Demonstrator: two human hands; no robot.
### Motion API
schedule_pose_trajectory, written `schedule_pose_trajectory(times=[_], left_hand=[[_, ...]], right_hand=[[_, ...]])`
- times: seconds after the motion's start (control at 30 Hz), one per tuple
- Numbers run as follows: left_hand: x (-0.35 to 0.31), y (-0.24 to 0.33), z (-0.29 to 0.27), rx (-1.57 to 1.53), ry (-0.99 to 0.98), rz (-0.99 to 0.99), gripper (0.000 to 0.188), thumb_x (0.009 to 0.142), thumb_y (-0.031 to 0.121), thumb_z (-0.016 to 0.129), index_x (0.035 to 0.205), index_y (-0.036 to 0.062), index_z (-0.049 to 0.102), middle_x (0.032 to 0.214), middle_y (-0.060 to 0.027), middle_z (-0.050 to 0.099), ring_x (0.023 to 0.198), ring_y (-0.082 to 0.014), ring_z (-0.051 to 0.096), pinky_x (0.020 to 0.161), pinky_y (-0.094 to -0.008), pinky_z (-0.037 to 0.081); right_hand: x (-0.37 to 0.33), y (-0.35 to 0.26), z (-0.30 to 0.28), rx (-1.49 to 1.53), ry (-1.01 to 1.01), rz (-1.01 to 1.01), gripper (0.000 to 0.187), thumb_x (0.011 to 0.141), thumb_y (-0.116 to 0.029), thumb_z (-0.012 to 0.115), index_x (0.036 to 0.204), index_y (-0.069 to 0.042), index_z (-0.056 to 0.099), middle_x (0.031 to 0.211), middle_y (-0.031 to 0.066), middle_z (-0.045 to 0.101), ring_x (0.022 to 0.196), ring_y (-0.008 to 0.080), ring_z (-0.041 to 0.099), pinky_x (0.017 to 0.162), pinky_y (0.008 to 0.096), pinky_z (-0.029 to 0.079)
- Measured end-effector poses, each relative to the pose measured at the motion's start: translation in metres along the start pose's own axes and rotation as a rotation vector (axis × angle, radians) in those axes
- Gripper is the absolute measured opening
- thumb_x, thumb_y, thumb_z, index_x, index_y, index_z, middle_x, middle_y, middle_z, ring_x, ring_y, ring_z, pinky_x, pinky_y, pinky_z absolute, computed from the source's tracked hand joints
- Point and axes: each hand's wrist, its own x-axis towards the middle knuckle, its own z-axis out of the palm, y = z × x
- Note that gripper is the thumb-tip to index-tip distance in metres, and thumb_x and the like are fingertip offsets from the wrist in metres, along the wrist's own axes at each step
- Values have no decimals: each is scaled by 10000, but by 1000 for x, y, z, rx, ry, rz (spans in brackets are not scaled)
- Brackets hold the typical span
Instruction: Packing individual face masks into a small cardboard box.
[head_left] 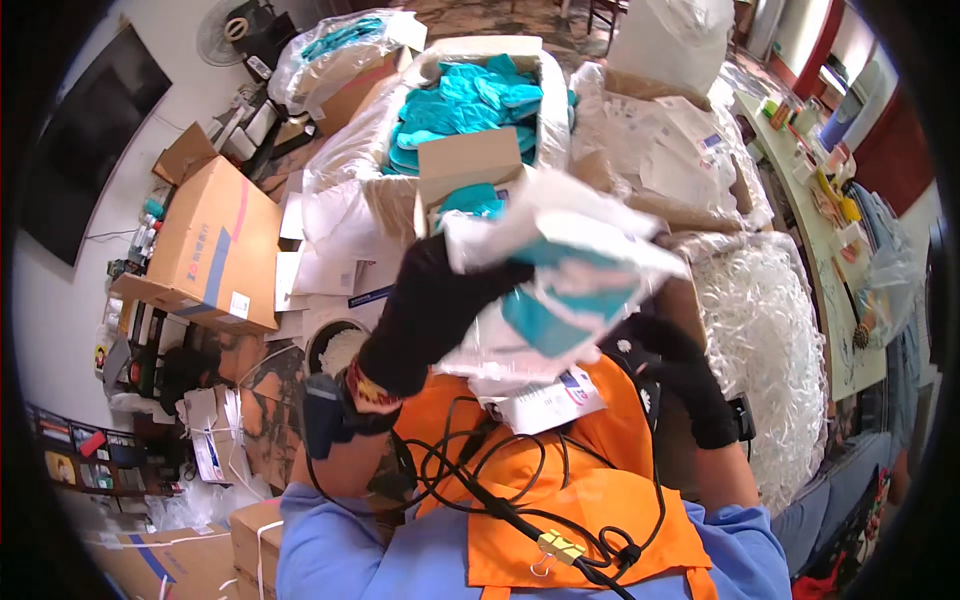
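Observation:
My left hand, in a black glove, grips the left side of a white, partly clear plastic bag in front of my chest. A folded teal item shows through the bag; motion blurs both. Just below the bag's right side is my right hand, also gloved in black, its fingers apart and nothing visible in them. Below the bag, a white printed packet rests against my orange apron. Behind the bag stands a small open carton with teal pieces inside.
Beyond is a lined box heaped with teal items. A carton of white packets and a bag of white shredded filler stand to the right. A large brown carton stands left. Black cables hang over my apron.

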Motion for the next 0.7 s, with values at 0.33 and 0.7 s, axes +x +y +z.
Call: schedule_pose_trajectory(times=[0.33,0.7], left_hand=[[86,-53,-49,-275,218,164,315,771,123,765,1041,11,648,894,-33,673,788,-108,614,710,-257,490],[121,-63,-65,-111,133,371,810,692,130,830,1360,51,377,1193,-97,543,1071,-180,539,910,-314,470]], right_hand=[[171,-112,84,183,-193,-522,636,791,-168,676,1365,-25,440,1234,100,580,1122,191,543,981,325,407],[219,-131,137,-102,47,-743,574,639,-30,813,1145,-49,545,1016,57,621,954,160,592,844,302,495]])
